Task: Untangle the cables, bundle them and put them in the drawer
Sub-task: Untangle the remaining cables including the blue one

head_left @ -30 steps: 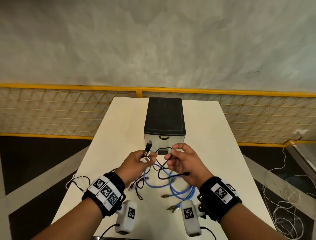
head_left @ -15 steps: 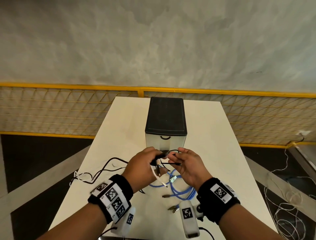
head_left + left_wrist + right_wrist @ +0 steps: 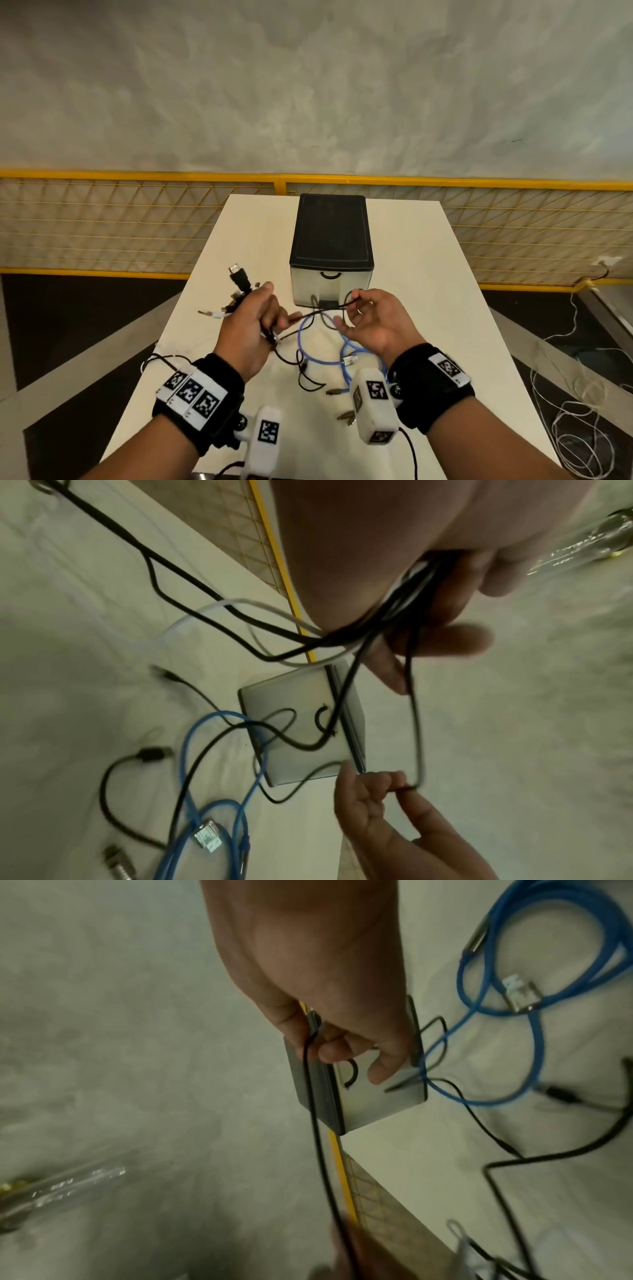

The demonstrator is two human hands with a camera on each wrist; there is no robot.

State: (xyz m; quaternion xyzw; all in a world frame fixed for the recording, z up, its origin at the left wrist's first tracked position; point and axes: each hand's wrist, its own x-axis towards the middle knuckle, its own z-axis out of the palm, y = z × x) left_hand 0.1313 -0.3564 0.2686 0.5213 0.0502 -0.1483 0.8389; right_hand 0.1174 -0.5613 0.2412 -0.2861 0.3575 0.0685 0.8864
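Left hand (image 3: 248,329) clenched round a bunch of black cables (image 3: 239,279), plugs poking out at 11 o'clock. Right hand (image 3: 371,323) pinching one thin black cable (image 3: 318,311) stretched taut between both hands. Blue cable (image 3: 313,358) coiled loose on the bench (image 3: 428,308), at 6 o'clock from the closed drawer box (image 3: 330,246).

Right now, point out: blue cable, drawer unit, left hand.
blue cable (image 3: 310,354): head view, loop lying on the table.
drawer unit (image 3: 330,236): head view, black top.
left hand (image 3: 251,327): head view, back of hand.
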